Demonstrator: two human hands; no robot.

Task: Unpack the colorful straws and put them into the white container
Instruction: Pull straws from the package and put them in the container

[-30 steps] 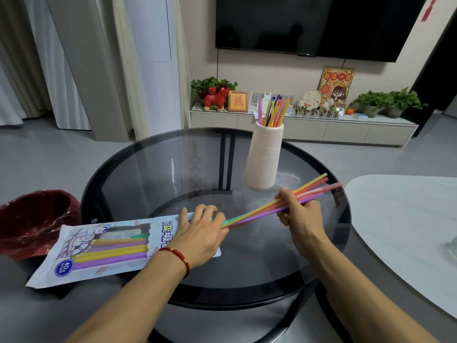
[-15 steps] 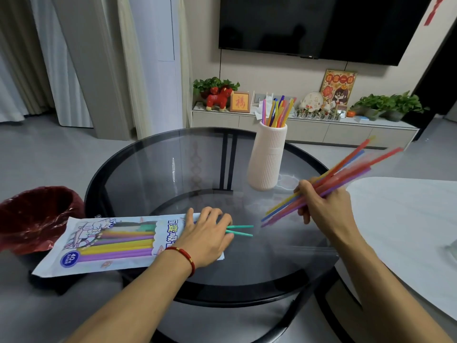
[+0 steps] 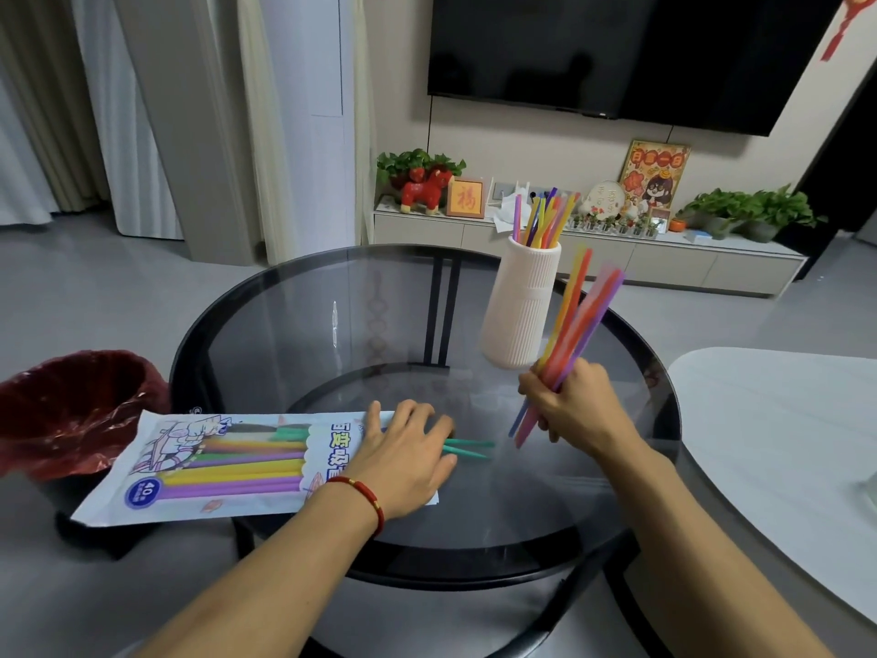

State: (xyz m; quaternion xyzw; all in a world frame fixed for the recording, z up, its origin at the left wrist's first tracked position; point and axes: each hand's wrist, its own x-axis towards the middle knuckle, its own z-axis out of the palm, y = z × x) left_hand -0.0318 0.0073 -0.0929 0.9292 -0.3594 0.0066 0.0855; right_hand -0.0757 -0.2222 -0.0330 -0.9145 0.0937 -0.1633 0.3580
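Glass table (image 3: 294, 325): blurred, multicoloured straws (image 3: 576, 320).

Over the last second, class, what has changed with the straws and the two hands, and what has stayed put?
The right hand pulled its bundle of straws clear of the packet and swung it from nearly flat to steeply upright beside the white container. Two green straws slid partly out of the packet's mouth. Unchanged: the left hand pressing the packet flat, the container and its straws, the red bin.
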